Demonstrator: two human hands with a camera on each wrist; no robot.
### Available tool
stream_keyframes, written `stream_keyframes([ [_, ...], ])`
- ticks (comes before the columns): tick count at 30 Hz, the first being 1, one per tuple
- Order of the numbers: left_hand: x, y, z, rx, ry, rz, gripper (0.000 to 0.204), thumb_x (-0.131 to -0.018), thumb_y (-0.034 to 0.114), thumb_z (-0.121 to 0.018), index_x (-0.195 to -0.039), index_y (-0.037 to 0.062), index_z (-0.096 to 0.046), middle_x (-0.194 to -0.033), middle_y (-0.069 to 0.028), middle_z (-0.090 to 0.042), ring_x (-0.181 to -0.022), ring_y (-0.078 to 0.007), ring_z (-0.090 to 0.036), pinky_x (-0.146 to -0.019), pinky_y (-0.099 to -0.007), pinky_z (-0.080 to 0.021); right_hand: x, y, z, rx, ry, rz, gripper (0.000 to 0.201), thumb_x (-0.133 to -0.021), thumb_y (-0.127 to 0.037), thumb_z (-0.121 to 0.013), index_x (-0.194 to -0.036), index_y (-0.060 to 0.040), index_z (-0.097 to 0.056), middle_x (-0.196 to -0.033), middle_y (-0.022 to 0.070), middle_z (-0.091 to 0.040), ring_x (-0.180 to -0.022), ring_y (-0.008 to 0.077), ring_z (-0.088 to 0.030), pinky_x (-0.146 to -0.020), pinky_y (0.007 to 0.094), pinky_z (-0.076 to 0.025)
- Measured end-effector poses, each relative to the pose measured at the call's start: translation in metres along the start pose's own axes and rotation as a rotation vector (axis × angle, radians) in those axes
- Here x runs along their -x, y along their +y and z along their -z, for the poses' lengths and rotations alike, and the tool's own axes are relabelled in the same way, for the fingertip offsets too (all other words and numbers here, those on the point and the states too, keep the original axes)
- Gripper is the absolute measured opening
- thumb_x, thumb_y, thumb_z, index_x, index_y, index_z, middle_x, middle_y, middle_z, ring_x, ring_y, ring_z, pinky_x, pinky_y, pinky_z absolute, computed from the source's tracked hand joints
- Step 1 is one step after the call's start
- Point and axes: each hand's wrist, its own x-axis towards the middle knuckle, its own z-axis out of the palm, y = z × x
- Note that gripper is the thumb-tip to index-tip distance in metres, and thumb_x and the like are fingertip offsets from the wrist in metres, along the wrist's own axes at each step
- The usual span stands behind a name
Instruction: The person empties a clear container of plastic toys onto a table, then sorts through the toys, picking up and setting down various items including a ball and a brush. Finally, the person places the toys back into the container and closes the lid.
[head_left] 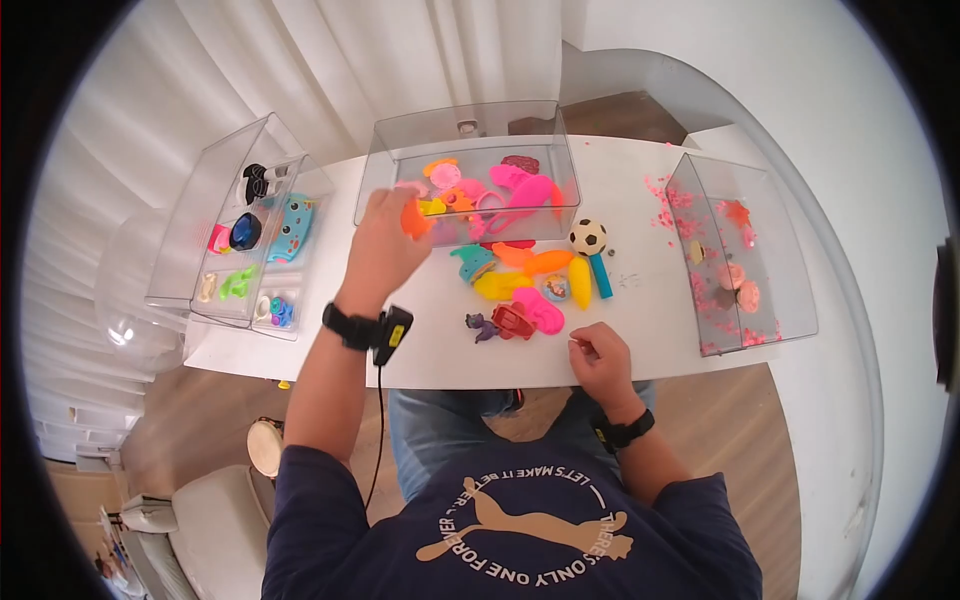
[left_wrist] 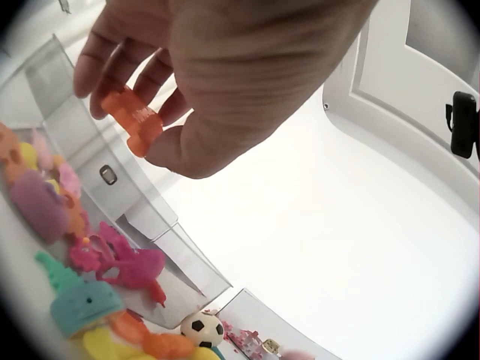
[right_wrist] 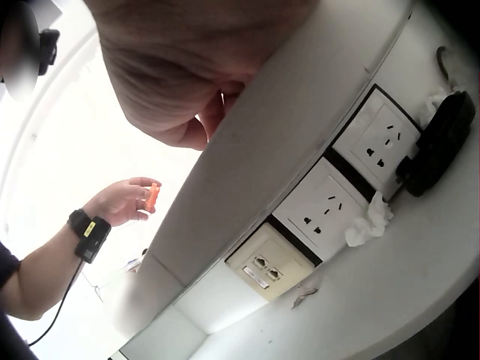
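In the head view my left hand (head_left: 383, 250) is raised by the front left side of the middle clear bin (head_left: 470, 215). It pinches a small orange plastic toy (left_wrist: 135, 120) between thumb and fingertips; its exact kind I cannot tell. Inside that bin lie pink, orange and yellow toys, among them a long magenta one (head_left: 528, 200). My right hand (head_left: 603, 362) rests at the table's front edge, fingers loosely curled and holding nothing. Nearest to it is a pink toy (head_left: 540, 312), beside a red toy (head_left: 513, 322) and a small purple figure (head_left: 482, 326).
Mid-table are a toy soccer ball (head_left: 588, 237), a blue stick (head_left: 600, 276), a teal toy (head_left: 473, 263) and yellow pieces (head_left: 500, 287). The left clear bin (head_left: 170, 300) holds several toys. Pink bits lie in and around the right clear bin (head_left: 710, 345).
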Motion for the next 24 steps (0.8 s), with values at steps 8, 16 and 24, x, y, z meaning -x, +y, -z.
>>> stream_keyframes([
  [8, -0.038, -0.013, -0.019, -0.083, 0.181, -0.036, 0.046, -0.076, 0.008, -0.072, -0.12, 0.0029, -0.06, -0.112, -0.0161, -0.06, -0.099, -0.0325, -0.062, -0.086, -0.0393, -0.052, -0.001, 0.0, 0.0, 0.021, 0.008, 0.042, 0.01, -0.078, -0.003, -0.068, -0.087, -0.0048, -0.065, -0.075, 0.0103, -0.061, -0.064, 0.0253, -0.061, -0.057, 0.0331, -0.048],
  [16, 0.022, 0.008, -0.034, 0.013, -0.122, -0.094, 0.036, -0.083, 0.024, -0.073, -0.111, 0.003, -0.066, -0.103, -0.0128, -0.068, -0.093, -0.03, -0.065, -0.082, -0.038, -0.053, -0.002, -0.001, -0.001, -0.001, -0.002, 0.028, 0.008, -0.079, 0.001, -0.067, -0.087, -0.0018, -0.065, -0.076, 0.0101, -0.06, -0.065, 0.0205, -0.06, -0.058, 0.0284, -0.048],
  [24, 0.039, 0.011, -0.077, -0.177, -0.348, 0.075, 0.038, -0.086, 0.036, -0.069, -0.105, 0.0031, -0.067, -0.104, -0.0157, -0.068, -0.096, -0.0327, -0.065, -0.082, -0.0411, -0.053, -0.001, -0.002, 0.001, 0.005, -0.002, 0.013, 0.009, -0.079, 0.0, -0.066, -0.087, -0.0022, -0.065, -0.076, 0.0098, -0.06, -0.065, 0.0203, -0.06, -0.058, 0.0283, -0.048],
])
